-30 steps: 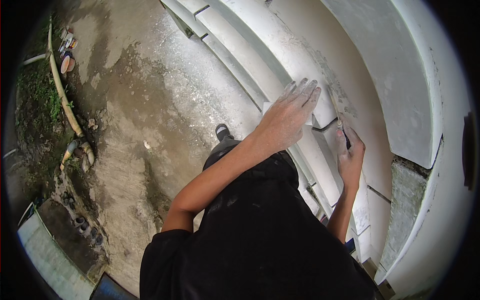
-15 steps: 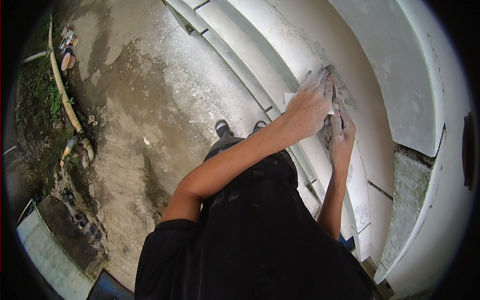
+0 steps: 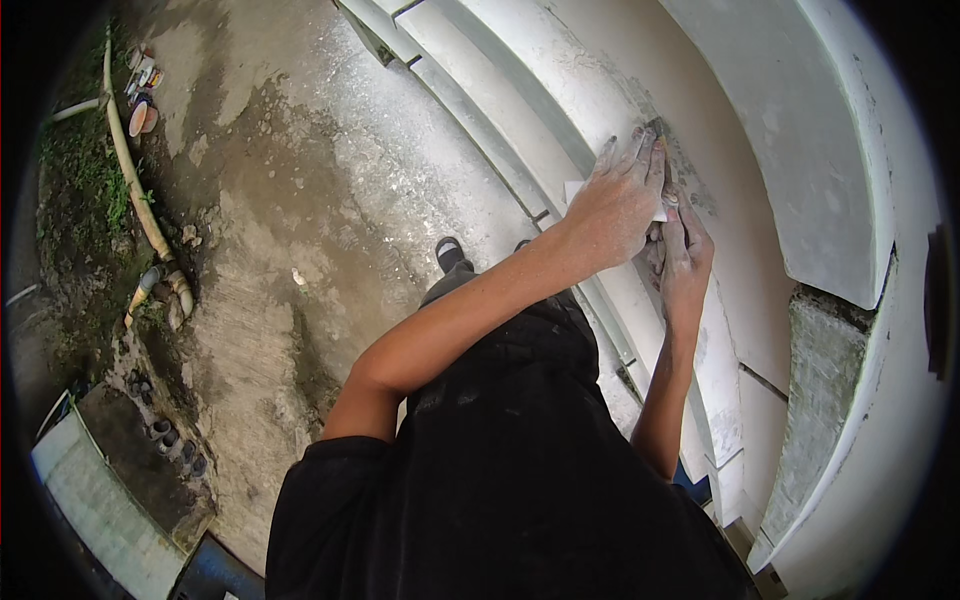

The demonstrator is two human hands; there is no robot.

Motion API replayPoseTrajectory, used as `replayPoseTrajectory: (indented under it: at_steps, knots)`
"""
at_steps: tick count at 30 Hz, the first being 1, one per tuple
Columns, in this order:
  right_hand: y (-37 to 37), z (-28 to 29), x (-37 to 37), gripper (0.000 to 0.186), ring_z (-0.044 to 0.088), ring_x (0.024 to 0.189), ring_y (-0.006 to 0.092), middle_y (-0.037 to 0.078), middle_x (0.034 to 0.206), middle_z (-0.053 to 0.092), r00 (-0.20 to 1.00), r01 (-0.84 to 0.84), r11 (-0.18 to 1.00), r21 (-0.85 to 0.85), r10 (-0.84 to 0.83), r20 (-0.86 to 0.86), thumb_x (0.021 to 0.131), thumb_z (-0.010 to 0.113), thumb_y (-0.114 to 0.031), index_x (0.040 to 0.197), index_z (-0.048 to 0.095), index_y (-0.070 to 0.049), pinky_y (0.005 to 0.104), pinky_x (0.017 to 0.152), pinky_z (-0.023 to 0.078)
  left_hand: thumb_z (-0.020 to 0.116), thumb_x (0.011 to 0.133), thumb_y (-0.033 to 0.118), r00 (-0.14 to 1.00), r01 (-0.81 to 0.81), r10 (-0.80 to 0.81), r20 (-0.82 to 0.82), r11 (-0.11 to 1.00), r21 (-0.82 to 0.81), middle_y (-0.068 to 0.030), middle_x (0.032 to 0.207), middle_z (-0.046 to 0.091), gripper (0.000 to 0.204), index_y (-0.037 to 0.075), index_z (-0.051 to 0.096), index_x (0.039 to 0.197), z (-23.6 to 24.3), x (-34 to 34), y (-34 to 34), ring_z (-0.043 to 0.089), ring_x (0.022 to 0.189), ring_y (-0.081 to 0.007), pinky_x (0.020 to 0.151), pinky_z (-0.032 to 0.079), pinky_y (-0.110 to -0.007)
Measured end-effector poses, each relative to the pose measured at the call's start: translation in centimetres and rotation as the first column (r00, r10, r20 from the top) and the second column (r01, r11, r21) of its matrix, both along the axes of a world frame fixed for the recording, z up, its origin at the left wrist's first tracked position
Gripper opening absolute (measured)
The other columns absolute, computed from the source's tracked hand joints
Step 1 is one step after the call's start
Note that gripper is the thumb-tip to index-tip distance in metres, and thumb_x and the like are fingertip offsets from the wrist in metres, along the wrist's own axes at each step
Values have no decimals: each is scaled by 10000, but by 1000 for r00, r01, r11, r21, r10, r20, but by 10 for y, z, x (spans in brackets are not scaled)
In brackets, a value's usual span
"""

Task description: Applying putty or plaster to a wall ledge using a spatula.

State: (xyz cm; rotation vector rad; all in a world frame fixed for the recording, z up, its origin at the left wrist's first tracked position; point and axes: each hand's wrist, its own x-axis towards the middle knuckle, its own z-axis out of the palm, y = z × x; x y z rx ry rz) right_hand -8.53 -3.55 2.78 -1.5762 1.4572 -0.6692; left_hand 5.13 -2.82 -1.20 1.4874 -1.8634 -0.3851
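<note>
overlapping a white piece [image 3: 573, 191], left hand [image 3: 615, 208] hides its fingers' grip; right hand [image 3: 684, 262] likewise.

Pale pipe [image 3: 131, 181] beside green weeds [image 3: 113, 204]

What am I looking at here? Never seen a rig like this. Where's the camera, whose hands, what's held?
No machine here: a person works with two bare hands. The view comes from the left of two fisheye cameras worn on the head, looking down, so the black shirt fills the lower middle and straight edges bend near the rim.

The left hand is over a white piece, whose edges show on either side. The right hand is close beside it; its fingers are curled, but what they grip is mostly hidden. Both look dusty.

They work at a pale wall with grey patches. To the left is the ground, speckled white near the wall, with a pipe along its far side.
</note>
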Motion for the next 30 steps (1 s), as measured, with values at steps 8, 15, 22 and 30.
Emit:
replayPoseTrajectory:
  at_steps: [8, 15, 22, 30]
  knots:
    - [7, 17, 7, 489, 410, 617, 70, -3, 706, 504, 998, -22, 1000, -1, 22, -54, 1017, 528, -266, 1398, 506, 39, 246, 551, 353, 615, 766, -7, 1000, 7, -7, -9, 999, 46, -350, 1455, 374, 713, -181, 335, 1398, 10, 11, 4, 266, 1431, -475, 1167, 230, -589]
    - [8, 6, 18, 474, 394, 539, 43, -19, 701, 516, 1000, 30, 998, -46, -30, -1, 1033, 504, -248, 1428, 483, 13, 228, 463, 321, 631, 768, 0, 995, -5, 9, -95, 999, 35, -348, 1443, 386, 710, -178, 349, 1395, 4, 8, 6, 304, 1421, -458, 1166, 229, -588]
    - [11, -3, 17, 429, 371, 504, 25, -28, 687, 505, 998, 23, 999, -45, -20, 60, 1035, 478, -183, 1423, 494, 0, 219, 416, 291, 646, 771, 27, 999, -51, 52, -8, 999, 14, -369, 1402, 425, 735, -203, 329, 1393, -2, 7, -4, 331, 1406, -463, 1156, 245, -588]
    - [20, -3, 18, 431, 387, 504, 29, -24, 681, 503, 993, 84, 996, -27, -82, 84, 1030, 479, -176, 1433, 494, -24, 218, 416, 299, 652, 784, 52, 1000, 13, -13, -10, 1000, 27, -388, 1379, 438, 734, -221, 328, 1383, -2, 3, -2, 332, 1399, -476, 1164, 252, -567]
